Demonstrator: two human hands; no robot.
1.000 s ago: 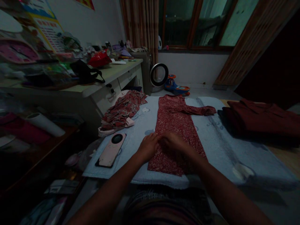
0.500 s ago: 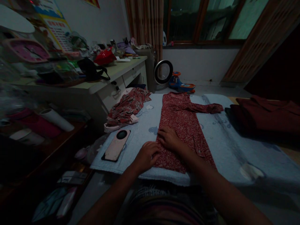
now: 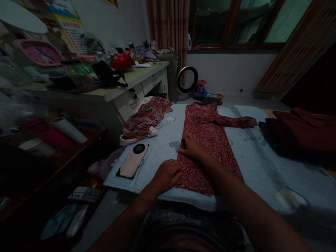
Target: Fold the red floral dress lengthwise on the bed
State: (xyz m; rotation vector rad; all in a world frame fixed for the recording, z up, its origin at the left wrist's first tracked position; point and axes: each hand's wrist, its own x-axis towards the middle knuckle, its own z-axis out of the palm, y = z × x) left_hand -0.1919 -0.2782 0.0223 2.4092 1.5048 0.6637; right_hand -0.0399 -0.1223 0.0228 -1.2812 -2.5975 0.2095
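A red shirt (image 3: 206, 131) with a small pale pattern lies flat, its long sleeve stretched out to the right. My right hand (image 3: 193, 147) rests on its left part, fingers apart and the thumb by the left edge. Lower down, at the near left edge of the cloth, my left hand (image 3: 168, 173) has its fingers curled in against the fabric; the fingertips are partly hidden. A pink phone (image 3: 133, 161) with a round black camera ring lies left of my hands. Behind it sits a crumpled patterned garment (image 3: 147, 117) in red and black with pale pink trim.
Everything lies on a light blue padded cover (image 3: 257, 168). Dark red folded clothes (image 3: 306, 129) are stacked at the right. A cluttered desk (image 3: 112, 91) stands on the left, above a low shelf (image 3: 91, 140). Beyond are a round-doored appliance (image 3: 187, 79) and a blue ride-on toy (image 3: 207, 94).
My right hand's fingers have lifted and spread, its thumb now out at the shirt's left edge. My left hand's fingers have drawn closer together. The whole view has shifted slightly.
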